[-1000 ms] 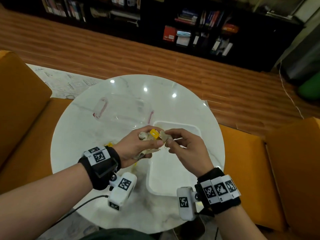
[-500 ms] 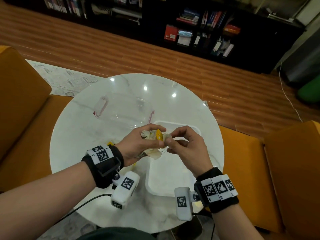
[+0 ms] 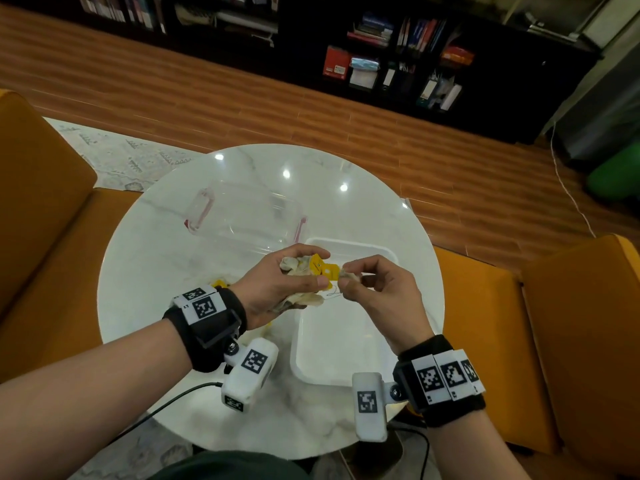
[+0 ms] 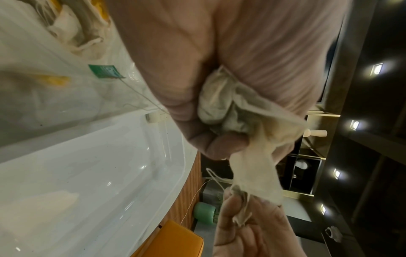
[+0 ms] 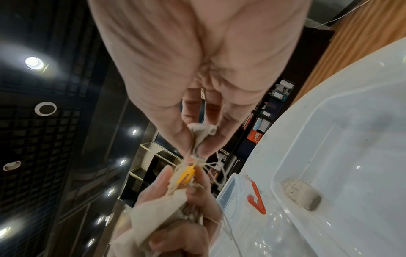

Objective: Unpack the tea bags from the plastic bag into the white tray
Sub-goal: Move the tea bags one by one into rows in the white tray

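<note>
My left hand (image 3: 298, 271) grips a crumpled bunch of pale tea bags (image 3: 294, 265) above the near-left corner of the white tray (image 3: 332, 351). Yellow tags (image 3: 322, 268) stick out of the bunch towards my right hand (image 3: 348, 278). The right thumb and forefinger pinch the corner of one tea bag (image 5: 203, 133), and tangled strings (image 5: 211, 167) run from it back to the bunch (image 5: 153, 217). In the left wrist view this bag (image 4: 252, 170) stretches between both hands. The plastic bag (image 4: 66, 34), holding more tea bags, lies on the table under my left wrist.
A clear lidded container (image 3: 242, 216) with red latches stands behind the tray on the round marble table (image 3: 156, 271). A tea bag's green tag (image 4: 105, 71) lies beside the tray. Orange seats (image 3: 571, 323) flank the table; dark bookshelves stand across the wooden floor.
My right hand has drawn slightly right, away from the left, stretching one tea bag out of the bunch. The yellow tags now show between the hands.
</note>
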`<state>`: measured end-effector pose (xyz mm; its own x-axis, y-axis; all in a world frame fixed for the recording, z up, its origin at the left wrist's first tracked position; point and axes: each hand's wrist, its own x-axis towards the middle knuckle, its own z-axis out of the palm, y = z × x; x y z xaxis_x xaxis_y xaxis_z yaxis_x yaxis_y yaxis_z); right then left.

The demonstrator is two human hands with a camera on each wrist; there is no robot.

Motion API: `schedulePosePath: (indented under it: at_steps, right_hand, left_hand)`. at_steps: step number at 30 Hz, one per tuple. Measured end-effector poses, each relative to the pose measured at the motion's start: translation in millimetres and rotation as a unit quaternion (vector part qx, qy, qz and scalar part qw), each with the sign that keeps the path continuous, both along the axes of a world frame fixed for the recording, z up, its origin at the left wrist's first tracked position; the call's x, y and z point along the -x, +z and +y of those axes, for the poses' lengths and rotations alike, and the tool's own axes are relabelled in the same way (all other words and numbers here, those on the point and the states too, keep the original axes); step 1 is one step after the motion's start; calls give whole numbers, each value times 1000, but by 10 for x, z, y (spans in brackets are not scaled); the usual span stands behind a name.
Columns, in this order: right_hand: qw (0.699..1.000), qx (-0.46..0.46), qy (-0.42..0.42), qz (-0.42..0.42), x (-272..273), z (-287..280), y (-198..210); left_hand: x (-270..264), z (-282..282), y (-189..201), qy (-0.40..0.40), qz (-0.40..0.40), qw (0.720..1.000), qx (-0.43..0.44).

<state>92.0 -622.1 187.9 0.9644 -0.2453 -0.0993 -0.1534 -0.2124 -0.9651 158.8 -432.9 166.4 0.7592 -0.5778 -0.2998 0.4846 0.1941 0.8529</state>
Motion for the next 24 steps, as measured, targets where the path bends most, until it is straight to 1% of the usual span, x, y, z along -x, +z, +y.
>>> schedulePosePath:
  at_steps: [5,9,12,16,18,20,24]
  right_hand:
    - [1000,-22,0,6,74,-37,0]
    - [999,-14,26,34,123,-106,-2]
    - [996,25,52,61,124,-132,-28]
    - [991,117,47,38,82,-148,-87]
    - [988,148,37,34,56,-160,-118]
    - [987,157,21,34,36,-167,-154]
    - [989,145,-4,35,15,-142,-190]
  left_hand:
    - [12,-32,-24,4,12,1000,14]
    - [-21,-47,-13,23,1,1000,17]
    - [-51,-53,18,33,-7,999,20]
    - [-92,-49,54,48,-11,999,18]
    - [-113,-30,48,50,-11,998,21]
    - [-120,-6,39,51,-11,998,20]
    - [-115,48,34,58,-8,998,28]
